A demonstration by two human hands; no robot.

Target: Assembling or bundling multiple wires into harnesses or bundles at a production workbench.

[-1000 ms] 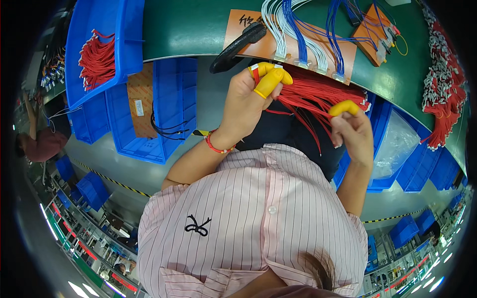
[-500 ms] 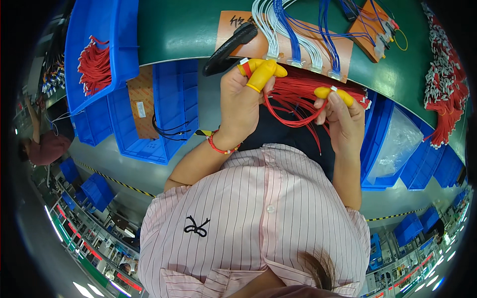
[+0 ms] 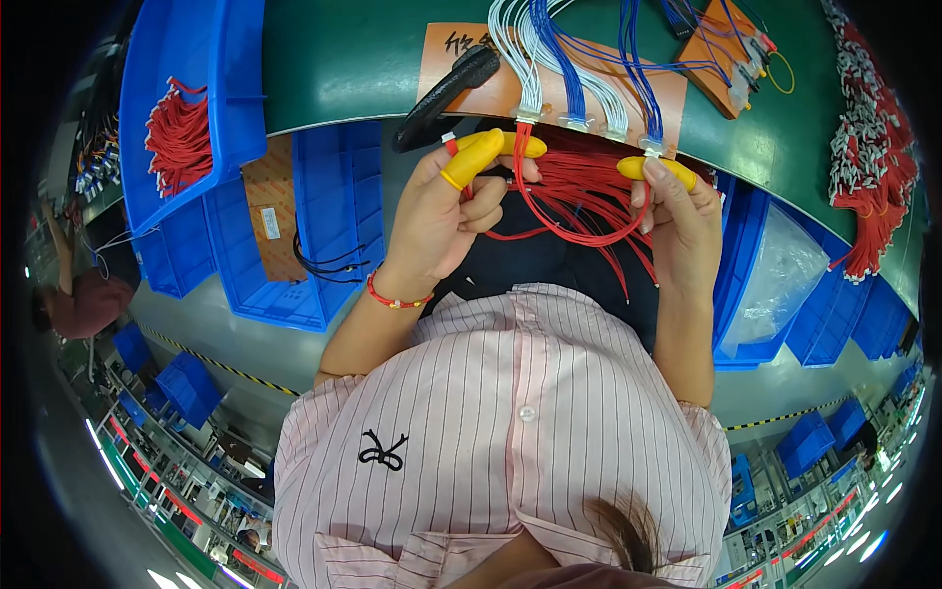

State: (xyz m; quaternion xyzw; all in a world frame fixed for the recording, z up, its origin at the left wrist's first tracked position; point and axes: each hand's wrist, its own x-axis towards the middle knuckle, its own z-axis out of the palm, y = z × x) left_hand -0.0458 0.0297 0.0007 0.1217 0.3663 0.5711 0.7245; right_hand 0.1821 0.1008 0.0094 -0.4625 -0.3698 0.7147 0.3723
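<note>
A looped red wire cable (image 3: 579, 237) hangs at the edge of a green bench. One end meets the white connector (image 3: 527, 115) under a bundle of white wires. My right hand (image 3: 677, 206), with yellow finger cots, pinches its other end at the connector (image 3: 653, 149) below the blue wires. Just left of the first connector is my left hand (image 3: 442, 211), also in yellow finger cots. Its fingers are curled around another red cable, whose white plug (image 3: 449, 137) sticks out above the thumb side. Behind both hands lies a pile of red cables (image 3: 579, 182).
A black-handled tool (image 3: 446, 98) rests on the orange board (image 3: 442, 74). To the left, a blue bin (image 3: 240, 108) holds red cables. More red cables with white plugs (image 3: 873, 177) lie at the far right. Blue bins (image 3: 339, 216) stand below the bench edge.
The looped cable's left end has gone from my left hand to the white-wire connector. My left hand has drawn back leftward. My right hand has raised the other end to the blue-wire connector.
</note>
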